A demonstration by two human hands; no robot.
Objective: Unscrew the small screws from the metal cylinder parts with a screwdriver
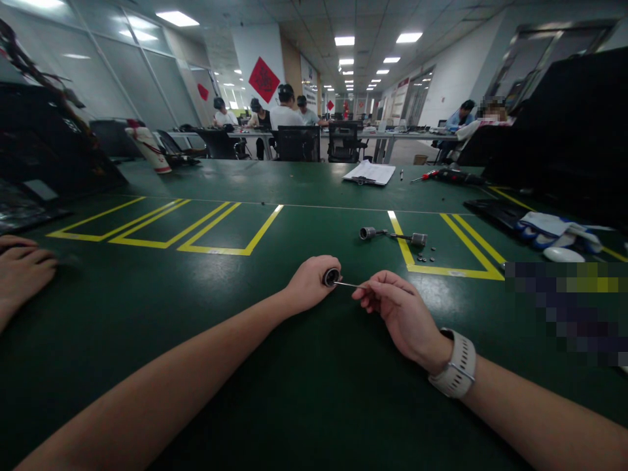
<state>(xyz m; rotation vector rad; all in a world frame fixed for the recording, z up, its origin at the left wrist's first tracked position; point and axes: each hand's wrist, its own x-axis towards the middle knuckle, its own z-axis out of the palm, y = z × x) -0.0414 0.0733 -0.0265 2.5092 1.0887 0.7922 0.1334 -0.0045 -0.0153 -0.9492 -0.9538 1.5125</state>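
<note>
My left hand (pixel 312 284) is closed around a dark metal cup-shaped part (pixel 331 277), its round open end turned to the right. In my right hand (pixel 392 307) a thin metal rod (pixel 347 284) is pinched between thumb and fingers. The rod's tip reaches the mouth of the cup-shaped part; whether it touches the inside I cannot tell. Beyond my hands lie two more metal pieces with cylindrical ends and short stems, one on the left (pixel 367 233) and one on the right (pixel 418 239). Several small metal bits (pixel 426 258) are scattered beside them.
Yellow tape outlines (pixel 245 251) mark the green table (pixel 235 405). At the back are a clipboard with papers (pixel 370 173), a pen (pixel 401 174) and a red-tipped screwdriver (pixel 426 175). Gloves (pixel 557 229) and a white mouse (pixel 564 254) lie right. Another person's hand (pixel 24 268) is left.
</note>
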